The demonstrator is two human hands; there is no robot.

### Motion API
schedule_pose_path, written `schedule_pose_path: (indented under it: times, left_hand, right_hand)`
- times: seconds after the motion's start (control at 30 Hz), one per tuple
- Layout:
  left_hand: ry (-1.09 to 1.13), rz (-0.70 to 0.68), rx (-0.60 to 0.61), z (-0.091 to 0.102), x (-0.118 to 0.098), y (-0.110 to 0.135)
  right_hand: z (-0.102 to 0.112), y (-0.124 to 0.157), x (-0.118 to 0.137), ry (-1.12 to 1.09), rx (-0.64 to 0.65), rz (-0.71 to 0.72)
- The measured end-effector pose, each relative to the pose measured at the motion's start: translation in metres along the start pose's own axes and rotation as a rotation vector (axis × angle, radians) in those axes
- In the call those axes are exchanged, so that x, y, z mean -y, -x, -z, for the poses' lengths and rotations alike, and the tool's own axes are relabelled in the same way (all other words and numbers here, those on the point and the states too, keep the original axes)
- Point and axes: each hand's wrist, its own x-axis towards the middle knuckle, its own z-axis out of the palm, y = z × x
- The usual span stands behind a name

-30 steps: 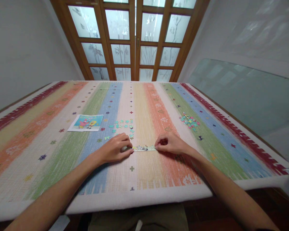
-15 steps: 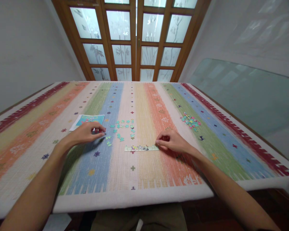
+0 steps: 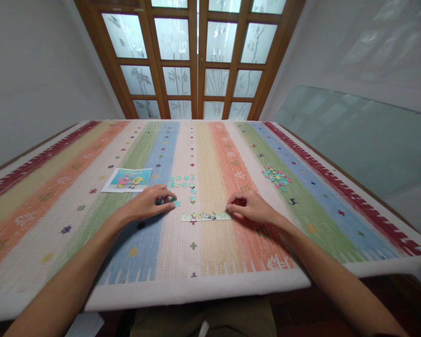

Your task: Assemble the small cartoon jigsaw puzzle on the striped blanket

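My left hand [image 3: 153, 202] hovers low over the cloth with thumb and forefinger apart, their tips at a teal jigsaw piece [image 3: 177, 203]; I see nothing gripped between them. Other loose teal pieces [image 3: 185, 184] lie in a cluster just beyond, some hidden behind that hand. My right hand [image 3: 247, 205] has its thumb and fingers closed at the right end of a straight strip of joined jigsaw pieces [image 3: 205, 216], which lies flat on the cloth. The fingertips cover that end of the strip.
A printed cartoon picture [image 3: 129, 180] lies left of the loose pieces. Over to the right is a pile of mixed jigsaw pieces [image 3: 277, 177]. A striped cloth [image 3: 210, 252] covers the table. Wooden doors with glass panes [image 3: 215, 79] stand behind it.
My left hand has moved right and slightly nearer, off the picture's edge and over the left side of the loose pieces. My right hand and the strip have stayed put.
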Motion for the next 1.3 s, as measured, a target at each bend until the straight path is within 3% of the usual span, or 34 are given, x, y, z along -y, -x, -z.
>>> schedule_pose_path:
  times: [0.17, 0.43, 0.57, 0.73, 0.9, 1.1, 1.3]
  left_hand:
    - [-0.014, -0.014, 0.016, -0.008, -0.002, -0.002]
    - [-0.001, -0.051, -0.066, -0.02, -0.007, -0.005]
    - [-0.025, 0.009, -0.128, -0.008, 0.0, -0.003]
    - [-0.115, 0.19, -0.273, 0.02, 0.027, 0.006]
    - [-0.097, 0.224, -0.146, 0.038, 0.041, 0.015]
    - [0.079, 0.154, 0.138, 0.041, 0.028, 0.02]
    - [0.081, 0.168, 0.174, 0.034, 0.028, 0.019]
  right_hand:
    - [-0.001, 0.0, -0.002, -0.011, 0.01, -0.005]
    - [-0.002, -0.001, 0.003, 0.016, -0.005, -0.009]
    - [-0.001, 0.0, 0.003, 0.005, -0.005, -0.019]
    - [-0.001, 0.0, 0.003, 0.007, -0.007, -0.019]
    - [-0.001, -0.002, -0.002, 0.024, -0.02, -0.005]
    - [-0.002, -0.002, -0.005, 0.026, -0.017, 0.004]
    - [-0.001, -0.002, -0.003, 0.021, -0.005, -0.001]
